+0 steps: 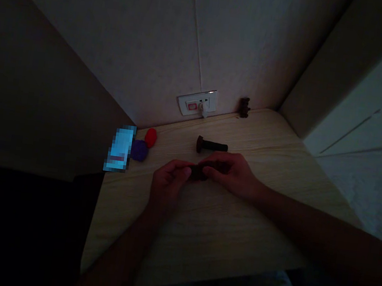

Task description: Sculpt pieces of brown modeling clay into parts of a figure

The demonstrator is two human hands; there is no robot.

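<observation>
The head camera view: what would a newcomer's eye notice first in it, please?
Probably the bright blue pixelated patch at the left edge of the tabletop, then the red piece and purple piece just right of it. Next, near the middle, the left hand and right hand hold a small dark piece, with a dark bolt-shaped object just beyond them.

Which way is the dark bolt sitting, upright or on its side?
On its side: the dark bolt lies lengthwise on the tabletop, just beyond the right hand, head toward the left.
</observation>
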